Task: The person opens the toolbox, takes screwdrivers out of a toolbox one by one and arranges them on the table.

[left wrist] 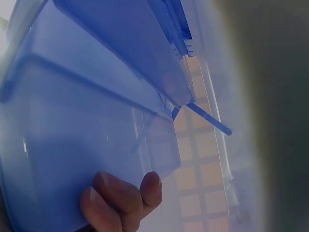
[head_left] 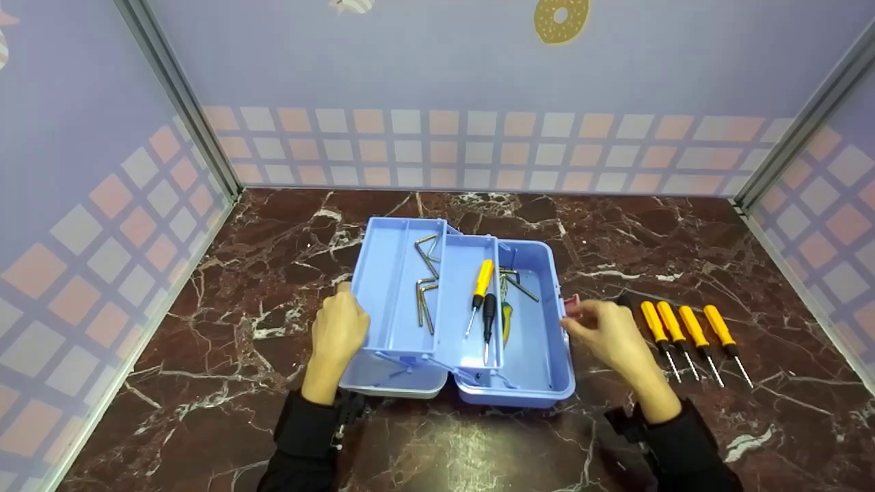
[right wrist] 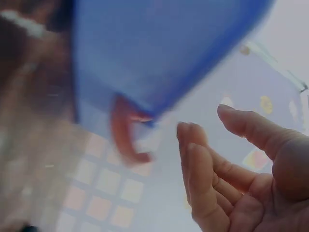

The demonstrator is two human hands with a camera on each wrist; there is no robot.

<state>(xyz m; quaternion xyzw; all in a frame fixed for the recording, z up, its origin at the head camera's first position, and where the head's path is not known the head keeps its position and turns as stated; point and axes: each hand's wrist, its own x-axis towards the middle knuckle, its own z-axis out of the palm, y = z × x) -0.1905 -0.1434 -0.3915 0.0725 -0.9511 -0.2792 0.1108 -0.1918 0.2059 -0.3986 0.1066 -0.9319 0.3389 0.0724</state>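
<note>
An open blue toolbox [head_left: 560,389] stands on the table with its stepped trays spread out. My left hand [head_left: 340,328] is at its left side; in the left wrist view, curled fingers [left wrist: 120,198] grip the lid [left wrist: 87,130], the thumb hidden. My right hand [head_left: 608,335] is beside the red latch [head_left: 571,305] on the right side. In the right wrist view its fingers are extended, apart from the latch [right wrist: 126,130]. Hex keys [head_left: 425,304] lie in the left tray. A yellow-handled screwdriver [head_left: 482,283] and a black-handled screwdriver [head_left: 489,318] lie in the middle tray.
Several yellow-handled screwdrivers [head_left: 694,328] lie in a row on the marble-patterned table [head_left: 472,444], right of my right hand. Green-and-yellow pliers [head_left: 506,321] and more hex keys [head_left: 523,287] are in the toolbox's bottom. Patterned walls [head_left: 478,82] stand at the back and sides.
</note>
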